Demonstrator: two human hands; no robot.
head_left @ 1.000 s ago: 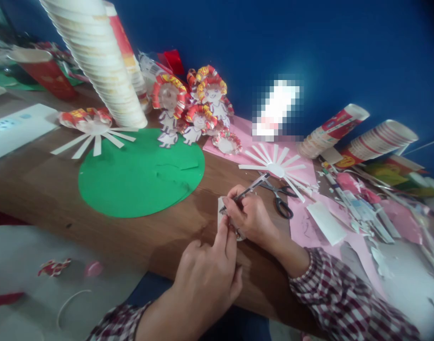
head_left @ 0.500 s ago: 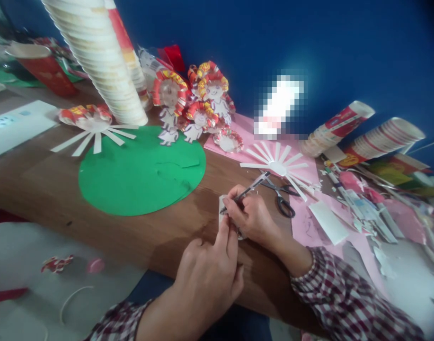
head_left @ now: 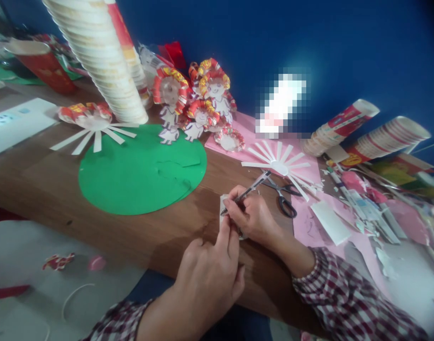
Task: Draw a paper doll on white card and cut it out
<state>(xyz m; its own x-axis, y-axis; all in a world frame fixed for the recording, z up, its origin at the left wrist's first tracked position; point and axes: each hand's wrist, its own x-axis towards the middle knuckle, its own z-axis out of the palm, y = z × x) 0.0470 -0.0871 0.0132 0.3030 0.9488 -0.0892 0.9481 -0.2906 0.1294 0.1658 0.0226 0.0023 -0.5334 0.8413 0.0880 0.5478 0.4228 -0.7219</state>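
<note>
My right hand (head_left: 254, 215) grips a pen (head_left: 251, 186), its tip resting on a small pale piece of paper (head_left: 223, 201) on the wooden table. The fingers of my left hand (head_left: 208, 272) are stretched forward, with the fingertips pressing the lower part of that paper. Both hands cover much of the piece, so any marks on it are hard to make out. Just beyond my right hand lie black-handled scissors (head_left: 286, 205). Above them is a white paper cup cut into spread strips (head_left: 279, 166).
A green paper oval (head_left: 131, 182) lies left of my hands. Behind it lean a tall stack of paper cups (head_left: 96, 61) and several paper figures with red-yellow rings (head_left: 172, 92). Pink paper (head_left: 304, 227), scraps and cup stacks (head_left: 390, 137) fill the right side.
The pen and both hands stay almost in place over the paper. The view has shifted very slightly.
</note>
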